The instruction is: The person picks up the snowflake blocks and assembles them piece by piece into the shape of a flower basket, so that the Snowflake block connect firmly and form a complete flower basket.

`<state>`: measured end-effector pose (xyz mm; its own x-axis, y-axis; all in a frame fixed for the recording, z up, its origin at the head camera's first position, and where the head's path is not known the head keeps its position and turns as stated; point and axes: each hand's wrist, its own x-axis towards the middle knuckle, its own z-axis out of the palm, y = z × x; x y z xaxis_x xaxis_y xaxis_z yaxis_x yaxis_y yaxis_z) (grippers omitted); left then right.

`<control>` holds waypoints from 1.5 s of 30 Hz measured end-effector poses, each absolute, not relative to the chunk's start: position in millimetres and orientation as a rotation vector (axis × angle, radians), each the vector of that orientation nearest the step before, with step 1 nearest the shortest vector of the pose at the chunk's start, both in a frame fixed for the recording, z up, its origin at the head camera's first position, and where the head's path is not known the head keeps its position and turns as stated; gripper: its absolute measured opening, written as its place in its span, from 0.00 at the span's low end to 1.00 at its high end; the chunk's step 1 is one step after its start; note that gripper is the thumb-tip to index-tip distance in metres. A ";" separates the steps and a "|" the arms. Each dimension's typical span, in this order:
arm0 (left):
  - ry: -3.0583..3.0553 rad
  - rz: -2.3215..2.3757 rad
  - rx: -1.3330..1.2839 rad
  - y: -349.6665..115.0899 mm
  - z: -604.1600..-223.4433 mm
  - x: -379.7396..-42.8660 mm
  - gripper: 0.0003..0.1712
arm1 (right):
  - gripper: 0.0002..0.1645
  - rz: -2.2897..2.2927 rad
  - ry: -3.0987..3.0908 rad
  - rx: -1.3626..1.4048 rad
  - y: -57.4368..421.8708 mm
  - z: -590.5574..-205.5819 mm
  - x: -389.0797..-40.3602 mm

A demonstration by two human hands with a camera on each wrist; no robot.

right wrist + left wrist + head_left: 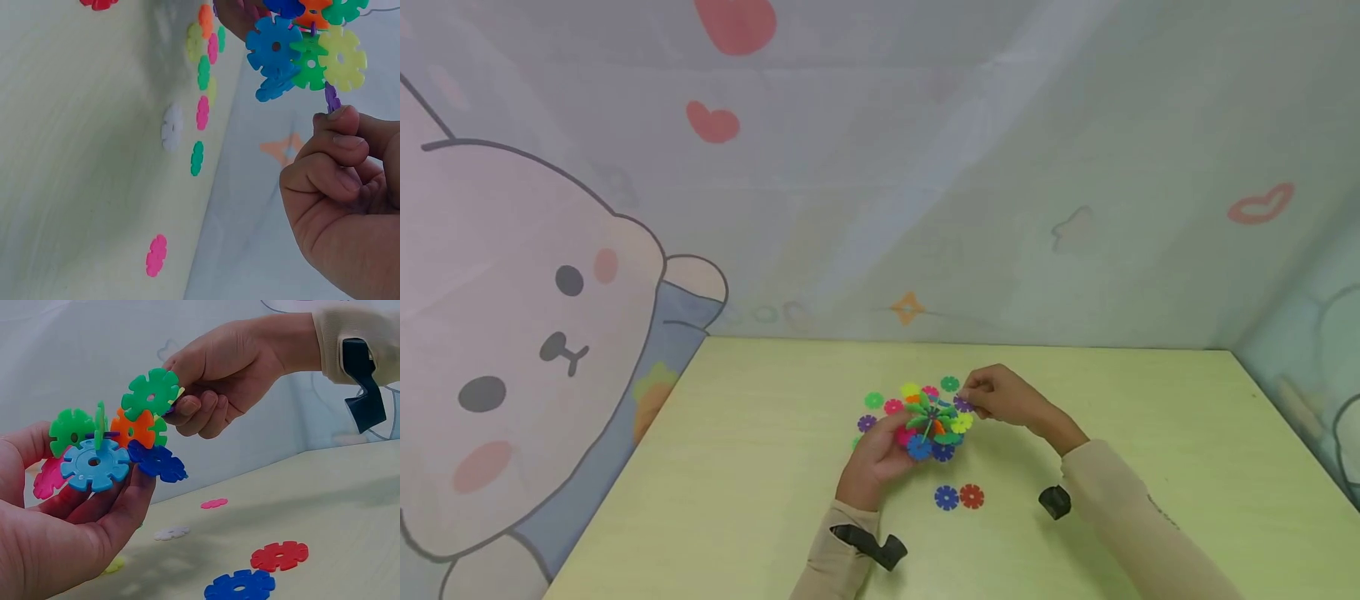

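Aloft, right hand [1004, 395] pinches a purple disc [332, 95]; left hand [877, 454] curls under a disc cluster [94, 469]

Scattered notched discs [292, 551] on yellowish table [730, 467]

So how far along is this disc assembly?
Done: a cluster of interlocked discs, held by the left hand. In hand: the right hand pinches a purple disc at the cluster's edge; whether it is slotted in, I can't tell. Left, probably: the loose blue disc and red disc on the table, plus others such as the white disc.
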<state>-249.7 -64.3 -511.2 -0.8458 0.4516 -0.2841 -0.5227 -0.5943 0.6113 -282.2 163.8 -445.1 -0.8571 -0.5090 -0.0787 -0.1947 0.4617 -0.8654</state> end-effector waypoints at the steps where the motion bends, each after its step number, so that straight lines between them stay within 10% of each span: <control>1: 0.976 2.399 -0.141 -64.2 -511.5 -249.5 0.07 | 0.14 -1.354 2.396 -0.592 163.5 -445.5 -281.4; 26: 1.050 2.361 -0.161 -55.9 -504.1 -250.6 0.05 | 0.14 -1.225 2.561 -0.738 165.9 -446.0 -276.9; 45: 1.007 2.411 -0.214 -64.7 -505.7 -250.9 0.31 | 0.18 -0.765 2.851 -0.452 196.5 -478.5 -311.6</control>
